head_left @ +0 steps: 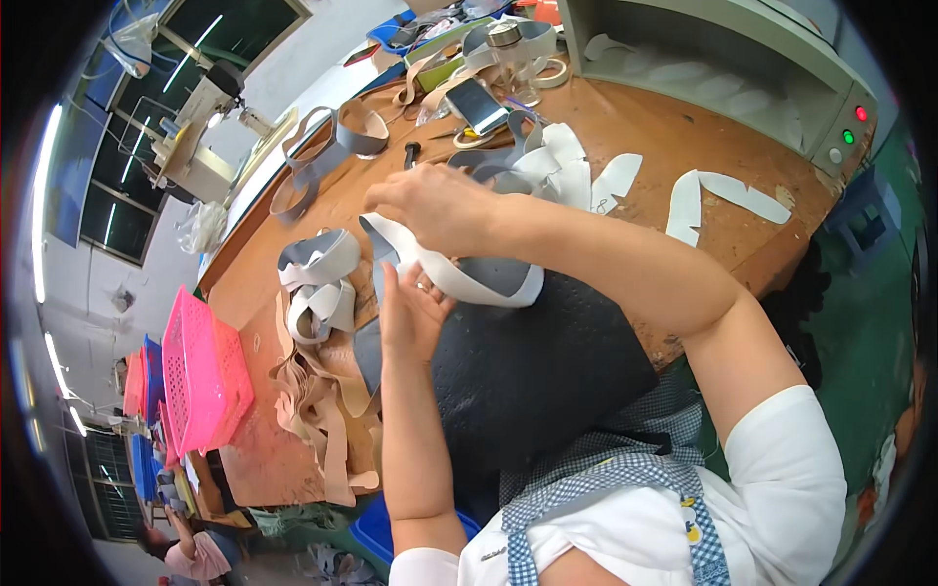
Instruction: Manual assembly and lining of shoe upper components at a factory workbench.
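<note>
A long curved band point(518, 293), white on one face and grey on the other, runs between my two hands above the black pad point(557, 361). My right hand point(440, 207) reaches across from the right, its fingers bent and closed at the band's upper left end. Below it, my left hand point(415, 311) is turned palm up, with the band passing at its thumb and curled fingers. Left of the hands lie rolled white-and-grey bands point(322, 278) and a heap of beige strips point(318, 405).
Flat white cut pieces point(618, 179) lie on the brown table point(674, 127) at the right. Behind stand a phone point(477, 105), a glass jar point(513, 63) and more grey bands point(357, 137). A metal machine with lit buttons point(811, 98) is at upper right, a pink basket point(200, 371) at left.
</note>
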A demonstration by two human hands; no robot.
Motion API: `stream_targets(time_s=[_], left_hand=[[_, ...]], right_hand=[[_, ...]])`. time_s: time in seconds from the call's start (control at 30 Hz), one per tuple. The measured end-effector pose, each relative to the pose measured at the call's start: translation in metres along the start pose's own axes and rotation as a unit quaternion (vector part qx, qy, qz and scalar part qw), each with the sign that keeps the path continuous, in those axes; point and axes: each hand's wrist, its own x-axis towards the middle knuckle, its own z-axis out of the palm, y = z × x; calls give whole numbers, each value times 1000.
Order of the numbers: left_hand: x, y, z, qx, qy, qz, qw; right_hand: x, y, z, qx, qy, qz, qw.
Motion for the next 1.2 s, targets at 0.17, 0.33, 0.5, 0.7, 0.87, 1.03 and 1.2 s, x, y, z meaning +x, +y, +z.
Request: stream_targets(time_s=[0.17,0.33,0.5,0.7,0.87,1.03,1.2], left_hand=[[-18,-16,-22,2,180,1,984],[-4,-15,-5,158,190,35,968],[-8,-19,4,458,237,196,834],[-76,-89,79,550,183,370,726],[-82,-117,56,543,149,260,785],[-76,-116,53,551,144,223,792],[-73,-115,53,560,135,231,784]], right_hand=[[-50,28,-54,118,28,192,974],[-128,62,-67,198,64,368,906],[-86,84,-73,45,177,305,935],[-10,195,-29,-205,-7,305,930],[24,241,28,-262,-71,412,870],[37,258,49,-279,-77,473,832],[38,265,48,-291,-72,462,835]])
